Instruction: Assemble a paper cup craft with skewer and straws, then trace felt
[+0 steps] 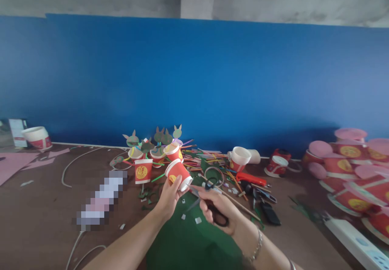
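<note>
My left hand grips a red and white paper cup, tilted on its side with one end turned toward my right hand. In my right hand is a pair of scissors with black handles, blades parted, and the upper blade meets the cup's lower right edge. Small white paper scraps lie below on a green sheet. Just behind the held cup stand another red cup with a gold emblem and several cups topped with green paper animal heads.
Many red cups with pink discs crowd the right side. A white power strip lies at front right. Colored sticks, a red tool and white cups line the back, before a blue panel. Pink paper lies left.
</note>
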Available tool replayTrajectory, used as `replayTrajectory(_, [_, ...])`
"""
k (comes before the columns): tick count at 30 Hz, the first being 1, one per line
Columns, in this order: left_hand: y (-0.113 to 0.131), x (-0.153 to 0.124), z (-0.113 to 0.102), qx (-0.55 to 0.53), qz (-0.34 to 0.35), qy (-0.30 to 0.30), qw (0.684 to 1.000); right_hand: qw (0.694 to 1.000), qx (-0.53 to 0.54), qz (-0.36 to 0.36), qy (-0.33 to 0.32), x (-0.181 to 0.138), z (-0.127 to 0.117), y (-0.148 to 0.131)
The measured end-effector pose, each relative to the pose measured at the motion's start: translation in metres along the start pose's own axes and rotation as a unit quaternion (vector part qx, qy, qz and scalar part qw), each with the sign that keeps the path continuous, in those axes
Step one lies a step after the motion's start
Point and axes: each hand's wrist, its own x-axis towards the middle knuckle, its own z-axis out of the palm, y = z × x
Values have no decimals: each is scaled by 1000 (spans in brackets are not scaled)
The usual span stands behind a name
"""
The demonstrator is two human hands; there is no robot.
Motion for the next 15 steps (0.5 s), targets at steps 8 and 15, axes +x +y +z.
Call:
replayTrajectory(8, [1, 0, 0, 0, 4, -10, 1000, 854, -477, -193, 73, -5, 2, 12])
replayTrajectory(15, [0, 1, 0, -2, 3, -7, 1000, 910, -382, -151, 52, -4, 3, 13])
